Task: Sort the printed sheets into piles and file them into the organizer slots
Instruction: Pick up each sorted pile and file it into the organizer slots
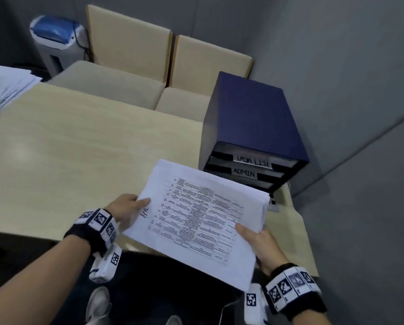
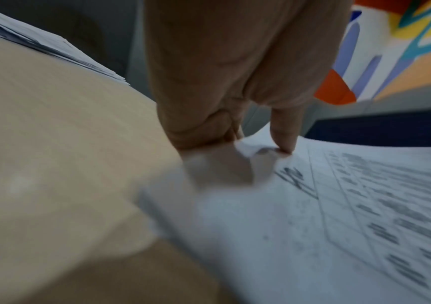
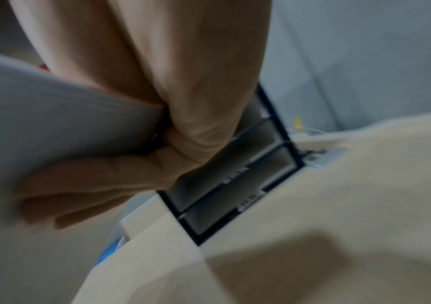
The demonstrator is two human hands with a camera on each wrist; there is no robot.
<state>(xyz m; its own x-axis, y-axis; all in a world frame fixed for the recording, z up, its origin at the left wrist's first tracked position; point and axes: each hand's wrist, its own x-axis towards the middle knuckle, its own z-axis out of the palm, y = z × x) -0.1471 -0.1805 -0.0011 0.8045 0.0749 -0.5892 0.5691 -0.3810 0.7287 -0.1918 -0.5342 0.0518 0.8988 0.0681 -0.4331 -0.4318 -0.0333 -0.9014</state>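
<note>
A stack of printed sheets [image 1: 203, 221] with a table of text and a handwritten mark is held above the near edge of the table. My left hand [image 1: 128, 207] grips its left edge, thumb on top; the left wrist view shows the thumb pressing the sheets [image 2: 313, 216]. My right hand [image 1: 257, 242] grips the stack's lower right edge, with fingers curled beneath the sheets [image 3: 53, 127]. The dark blue organizer [image 1: 254, 127] stands at the table's right end, slots labelled TASK LIST and ADMIN facing me. The stack's far corner lies just in front of the lower slots [image 3: 235, 185].
A second pile of sheets [image 1: 4, 87] lies at the far left of the wooden table [image 1: 79, 146]. Beige upholstered seats [image 1: 130, 66] stand behind the table, with a paper shredder [image 1: 58, 43] beside them. Grey walls close in on the right.
</note>
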